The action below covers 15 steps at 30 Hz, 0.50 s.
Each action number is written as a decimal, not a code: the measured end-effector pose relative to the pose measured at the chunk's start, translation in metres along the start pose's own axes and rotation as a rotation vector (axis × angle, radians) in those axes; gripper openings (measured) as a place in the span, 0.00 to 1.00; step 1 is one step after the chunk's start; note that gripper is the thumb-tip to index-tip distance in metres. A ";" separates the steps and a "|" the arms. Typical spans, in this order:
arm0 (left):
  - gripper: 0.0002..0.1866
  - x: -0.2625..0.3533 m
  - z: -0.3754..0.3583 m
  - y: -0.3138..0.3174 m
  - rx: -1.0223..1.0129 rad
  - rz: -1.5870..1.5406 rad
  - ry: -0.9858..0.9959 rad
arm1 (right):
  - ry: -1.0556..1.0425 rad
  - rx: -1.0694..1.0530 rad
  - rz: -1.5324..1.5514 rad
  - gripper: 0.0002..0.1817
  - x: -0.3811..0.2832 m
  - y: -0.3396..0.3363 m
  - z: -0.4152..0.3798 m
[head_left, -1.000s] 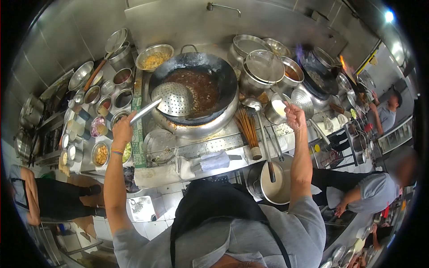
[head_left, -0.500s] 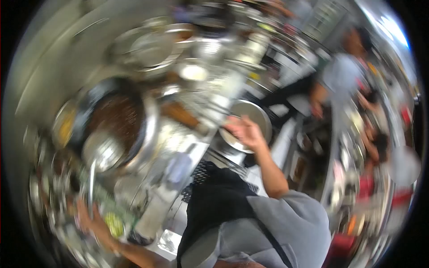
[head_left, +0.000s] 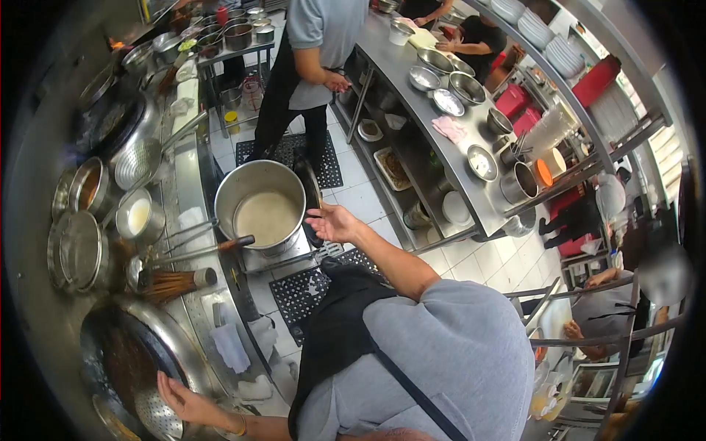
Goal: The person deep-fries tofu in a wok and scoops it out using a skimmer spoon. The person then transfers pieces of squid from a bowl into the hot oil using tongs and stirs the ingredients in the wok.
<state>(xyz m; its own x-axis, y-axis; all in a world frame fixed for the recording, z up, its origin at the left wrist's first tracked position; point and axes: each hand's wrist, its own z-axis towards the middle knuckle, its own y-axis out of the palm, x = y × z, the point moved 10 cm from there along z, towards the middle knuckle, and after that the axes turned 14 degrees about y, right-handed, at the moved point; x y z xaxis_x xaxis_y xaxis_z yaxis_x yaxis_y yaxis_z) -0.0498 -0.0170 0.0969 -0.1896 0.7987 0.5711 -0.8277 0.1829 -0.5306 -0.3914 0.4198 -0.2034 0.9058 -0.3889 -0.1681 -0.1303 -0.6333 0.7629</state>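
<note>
My left hand [head_left: 180,400] is over the near wok [head_left: 99,323], fingers stretched out and apart, with nothing visible in them. Just beneath it a perforated skimmer [head_left: 156,415] lies in the wok, beside dark brown contents; its handle is out of sight. My right hand [head_left: 332,223] is held palm up with loosely bent fingers, open and holding nothing I can see. Its fingertips are close to the right side of a tall metal pot [head_left: 228,184] with pale cloudy liquid at the bottom. A dark curved object [head_left: 307,187] stands against that side of the pot.
Along the stove counter are a bamboo brush [head_left: 173,285], a wooden-handled ladle [head_left: 198,251], bowls and another skimmer [head_left: 137,163]. A person in a grey shirt [head_left: 323,37] stands beyond the pot. A steel table [head_left: 412,103] holds several bowls. Black perforated mats [head_left: 290,290] cover floor tiles.
The view has swung and sharpened. My left hand was at the skimmer's handle and is now near its bowl with fingers extended. My right hand remains beside the pot.
</note>
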 end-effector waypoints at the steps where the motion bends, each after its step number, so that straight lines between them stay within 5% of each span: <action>1: 0.13 0.005 -0.001 0.011 -0.021 -0.013 0.021 | -0.027 0.055 0.035 0.24 -0.008 -0.019 -0.007; 7: 0.17 0.044 -0.026 0.091 -0.111 -0.130 -0.092 | -0.186 0.260 0.354 0.08 -0.075 -0.142 -0.059; 12: 0.19 0.102 -0.038 0.165 -0.149 -0.281 -0.228 | -0.426 0.294 0.566 0.06 -0.151 -0.224 -0.139; 15: 0.21 0.131 -0.038 0.201 -0.175 -0.376 -0.256 | -0.841 0.310 0.423 0.09 -0.216 -0.283 -0.220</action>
<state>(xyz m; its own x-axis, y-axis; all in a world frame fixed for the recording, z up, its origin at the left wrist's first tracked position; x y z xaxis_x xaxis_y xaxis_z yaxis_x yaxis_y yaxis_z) -0.2207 0.1461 0.0417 -0.0366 0.4963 0.8674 -0.7665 0.5430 -0.3430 -0.4617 0.8298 -0.2454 0.1950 -0.8958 -0.3994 -0.5852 -0.4331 0.6856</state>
